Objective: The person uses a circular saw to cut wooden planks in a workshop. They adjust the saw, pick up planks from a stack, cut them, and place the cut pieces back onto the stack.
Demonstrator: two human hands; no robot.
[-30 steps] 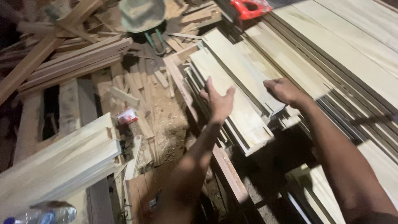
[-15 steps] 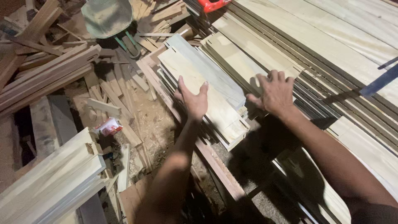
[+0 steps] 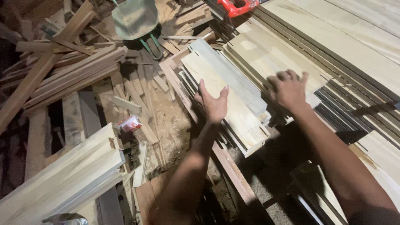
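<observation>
The left hand (image 3: pixel 213 102) lies flat on the near stack of pale thin boards (image 3: pixel 225 100), and the right hand (image 3: pixel 287 88) presses on the neighbouring stack (image 3: pixel 258 54); only a narrow gap shows between the two piles. To the right, long wide boards (image 3: pixel 354 46) and dark-edged sheets (image 3: pixel 354 112) close that side off. Left of the near stack, a strip of sawdust-covered floor (image 3: pixel 171 125) gives some room, though loose offcuts (image 3: pixel 137 89) and a small red-and-white packet (image 3: pixel 130 123) litter it. Farther left, a heap of long slats (image 3: pixel 71 77) and a bundle of pale planks (image 3: pixel 66 179) block the way. At the top, a green wheelbarrow (image 3: pixel 135 18) and a red tool (image 3: pixel 235 6) stand beyond the stacks.
</observation>
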